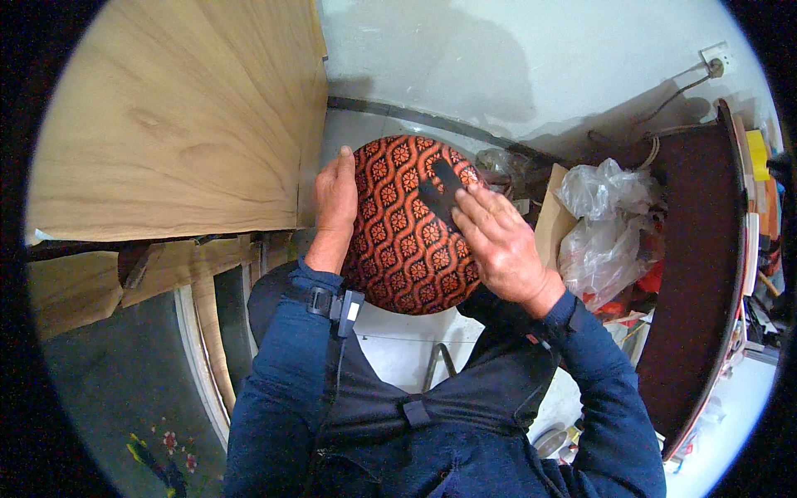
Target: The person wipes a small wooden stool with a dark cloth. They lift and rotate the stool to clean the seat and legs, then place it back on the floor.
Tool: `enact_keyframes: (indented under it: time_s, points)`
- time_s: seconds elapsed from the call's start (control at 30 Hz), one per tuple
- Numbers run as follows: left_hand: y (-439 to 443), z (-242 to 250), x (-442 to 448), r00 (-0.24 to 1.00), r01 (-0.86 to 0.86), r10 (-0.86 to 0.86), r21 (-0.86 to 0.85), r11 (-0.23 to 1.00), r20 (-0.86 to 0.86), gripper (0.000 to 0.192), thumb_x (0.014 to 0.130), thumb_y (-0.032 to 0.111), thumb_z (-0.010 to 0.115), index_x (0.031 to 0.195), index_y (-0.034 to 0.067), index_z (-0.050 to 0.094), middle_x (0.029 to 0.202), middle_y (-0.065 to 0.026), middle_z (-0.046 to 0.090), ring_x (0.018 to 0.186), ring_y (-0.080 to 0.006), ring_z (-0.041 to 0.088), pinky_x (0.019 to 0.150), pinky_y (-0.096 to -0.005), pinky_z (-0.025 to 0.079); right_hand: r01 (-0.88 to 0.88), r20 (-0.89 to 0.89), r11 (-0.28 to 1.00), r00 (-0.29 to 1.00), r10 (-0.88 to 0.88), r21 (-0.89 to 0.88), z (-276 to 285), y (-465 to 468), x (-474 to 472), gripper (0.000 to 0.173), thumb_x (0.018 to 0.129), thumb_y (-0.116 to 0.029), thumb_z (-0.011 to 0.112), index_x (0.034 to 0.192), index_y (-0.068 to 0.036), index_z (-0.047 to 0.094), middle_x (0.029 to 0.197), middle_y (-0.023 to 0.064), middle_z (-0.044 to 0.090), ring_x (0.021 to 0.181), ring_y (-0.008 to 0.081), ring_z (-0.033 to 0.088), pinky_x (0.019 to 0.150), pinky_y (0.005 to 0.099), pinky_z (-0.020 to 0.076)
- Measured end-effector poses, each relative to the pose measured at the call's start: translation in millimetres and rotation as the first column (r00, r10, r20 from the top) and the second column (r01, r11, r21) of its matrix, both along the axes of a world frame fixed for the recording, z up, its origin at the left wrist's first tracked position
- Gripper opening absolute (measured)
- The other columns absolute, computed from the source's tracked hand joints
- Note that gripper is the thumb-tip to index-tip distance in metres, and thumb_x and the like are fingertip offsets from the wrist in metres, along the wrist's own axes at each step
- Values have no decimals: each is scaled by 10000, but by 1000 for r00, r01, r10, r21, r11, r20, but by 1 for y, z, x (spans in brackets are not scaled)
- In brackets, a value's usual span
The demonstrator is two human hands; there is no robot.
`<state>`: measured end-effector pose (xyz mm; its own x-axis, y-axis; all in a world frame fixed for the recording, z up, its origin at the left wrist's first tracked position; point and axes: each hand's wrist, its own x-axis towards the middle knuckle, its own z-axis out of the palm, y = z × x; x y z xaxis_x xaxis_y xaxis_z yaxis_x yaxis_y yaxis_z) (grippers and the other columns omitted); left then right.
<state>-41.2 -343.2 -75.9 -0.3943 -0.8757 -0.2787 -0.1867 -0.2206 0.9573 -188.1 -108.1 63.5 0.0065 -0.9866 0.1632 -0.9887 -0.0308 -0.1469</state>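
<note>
A round object with a glossy red-orange and black floral pattern (398, 249) is held in front of me, above my knees. My left hand (336, 193) grips its left edge, thumb uppermost. My right hand (501, 243) lies over its upper right part, with the fingers pressing a flat black piece (445, 187) onto the patterned surface. The material of the black piece cannot be told, and the right palm hides part of it. The underside of the round object is hidden.
A wood-grain panel (187, 124) stands close on the left. At right are clear plastic bags (604, 236), a cardboard flap (554, 218) and a dark brown board (691, 280). A pale wall (436, 56) with a socket (716, 59) rises beyond. A metal bar (439, 367) shows between my legs.
</note>
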Motion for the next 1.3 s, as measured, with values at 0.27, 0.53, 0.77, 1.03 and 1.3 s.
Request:
enact_keyframes:
  time_s: [0.27, 0.53, 0.77, 1.03, 1.3]
  points:
    - [-1, -13, -2, 1000, 6, -4, -62, 998, 28, 623, 1123, 538, 511, 1116, -47, 726, 1076, -221, 763, 1028, -307, 667, 975, -443, 501, -80, 310, 997, 948, 71, 17, 29, 49, 37, 267, 816, -47, 703, 1073, 25, 703, 1159, 186, 733, 1121, 402, 719, 1015, 522, 568]
    - [-3, -18, -1, 992, 59, -41, -147, 987, 123, 671, 1096, 603, 469, 1093, 1, 767, 1131, -284, 750, 1113, -486, 687, 965, -544, 513, 639, 835, 700, 159, -527, 320, 57, 34, 26, 174, 1064, -88, 613, 1123, 15, 741, 1005, 14, 751, 907, 108, 681, 813, 289, 555]
    - [-4, -22, -5, 970, 72, -32, -163, 984, 240, 728, 1079, 661, 448, 1135, 13, 775, 1154, -279, 756, 1151, -516, 669, 989, -557, 509, 645, 889, 755, 268, -371, 121, 51, -13, 12, 203, 1044, -69, 614, 1190, 18, 725, 1086, 61, 770, 1012, 142, 692, 893, 323, 576]
    - [-3, -11, -3, 997, 32, -27, -64, 997, 71, 613, 1127, 503, 536, 1166, -77, 730, 1137, -227, 780, 1079, -277, 679, 1005, -437, 505, 9, 70, 992, 998, 0, -127, -17, -34, 30, 393, 829, -149, 698, 1169, 47, 719, 1353, 235, 682, 1320, 413, 622, 1116, 515, 504]
    - [-6, -10, 1, 998, -40, 45, 132, 990, -32, 617, 1140, 495, 554, 1122, -98, 720, 1097, -93, 707, 1030, -200, 585, 961, -404, 488, -212, 165, 955, 955, 248, -209, -18, 30, 24, 409, 820, -197, 656, 1129, 67, 701, 1361, 252, 684, 1295, 419, 662, 1091, 516, 551]
